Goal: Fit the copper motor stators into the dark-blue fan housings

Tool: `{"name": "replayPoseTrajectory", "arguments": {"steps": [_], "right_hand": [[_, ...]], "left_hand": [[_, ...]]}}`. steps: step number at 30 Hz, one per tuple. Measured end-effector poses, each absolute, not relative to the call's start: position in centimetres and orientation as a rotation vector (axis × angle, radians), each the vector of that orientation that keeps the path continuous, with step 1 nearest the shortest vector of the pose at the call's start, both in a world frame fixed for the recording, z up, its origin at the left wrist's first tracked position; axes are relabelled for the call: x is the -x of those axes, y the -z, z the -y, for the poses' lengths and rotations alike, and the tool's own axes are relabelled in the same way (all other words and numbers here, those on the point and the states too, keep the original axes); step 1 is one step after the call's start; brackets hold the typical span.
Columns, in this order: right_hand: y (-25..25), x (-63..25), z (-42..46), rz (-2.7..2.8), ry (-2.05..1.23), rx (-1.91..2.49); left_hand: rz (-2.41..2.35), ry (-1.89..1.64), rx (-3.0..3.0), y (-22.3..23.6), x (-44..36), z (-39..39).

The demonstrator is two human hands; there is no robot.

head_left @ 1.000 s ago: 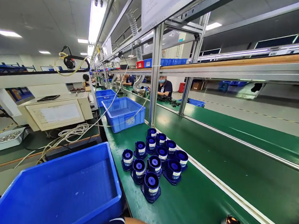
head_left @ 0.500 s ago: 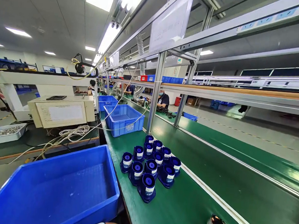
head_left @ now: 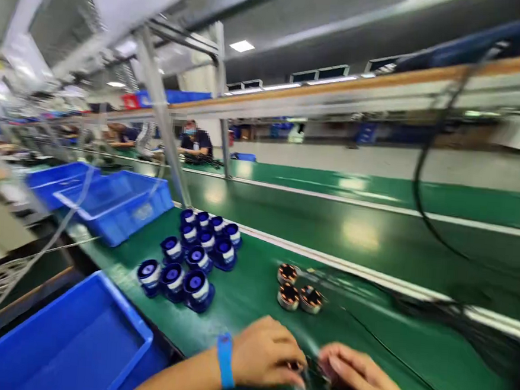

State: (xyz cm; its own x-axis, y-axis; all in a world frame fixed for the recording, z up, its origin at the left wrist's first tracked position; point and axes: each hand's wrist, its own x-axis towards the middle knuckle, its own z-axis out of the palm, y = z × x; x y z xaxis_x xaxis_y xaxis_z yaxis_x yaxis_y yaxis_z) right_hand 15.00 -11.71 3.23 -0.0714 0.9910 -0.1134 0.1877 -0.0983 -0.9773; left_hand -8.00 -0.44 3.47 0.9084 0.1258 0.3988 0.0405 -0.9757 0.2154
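My left hand (head_left: 266,356), with a blue wristband (head_left: 225,360), rests on the green bench (head_left: 253,289), its fingers curled round a small dark part that motion blur hides. My right hand (head_left: 358,377) lies right beside it, fingers closed on the same blurred thing. Just beyond the hands sit three round copper-wound parts (head_left: 298,290). Farther left stands a cluster of several blue cylindrical parts with white labels (head_left: 191,249).
A large blue bin (head_left: 71,342) is at the near left edge, with two more blue bins (head_left: 108,199) behind it. A black cable (head_left: 424,200) hangs over the green conveyor (head_left: 373,227) on the right. Other people sit at the line far back.
The view has swung right and down. Both hands, out of sight before, are now in view at the bottom. The three copper-wound parts have come into full view.
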Motion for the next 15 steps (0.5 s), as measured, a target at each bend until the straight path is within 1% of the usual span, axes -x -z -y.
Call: {"name": "replayPoseTrajectory", "arguments": {"steps": [1,3,6,8,11,15], "right_hand": [[-3.5,-15.6,12.1,1.331,-1.228,1.406],[-4.4,-16.9,12.0,1.256,-1.015,1.475],[-5.7,-18.5,10.5,1.267,-0.594,1.640],[-6.2,-19.0,9.1,1.351,-0.441,1.727],[-6.1,-19.1,7.0,1.458,-0.435,1.766],[-5.6,-18.3,5.6,1.519,-0.596,1.722]], "left_hand": [[-0.196,-0.667,-2.740,-4.0,7.9,-0.2],[-0.283,-0.733,-2.686,-5.1,7.1,-1.9],[-0.226,-0.721,-2.839,-5.5,5.1,-4.7],[-0.192,-0.695,-2.937,-5.0,3.9,-6.3],[-0.255,-0.713,-2.969,-4.0,3.3,-7.8],[-0.285,-0.804,-2.934,-3.7,3.8,-7.7]]}}
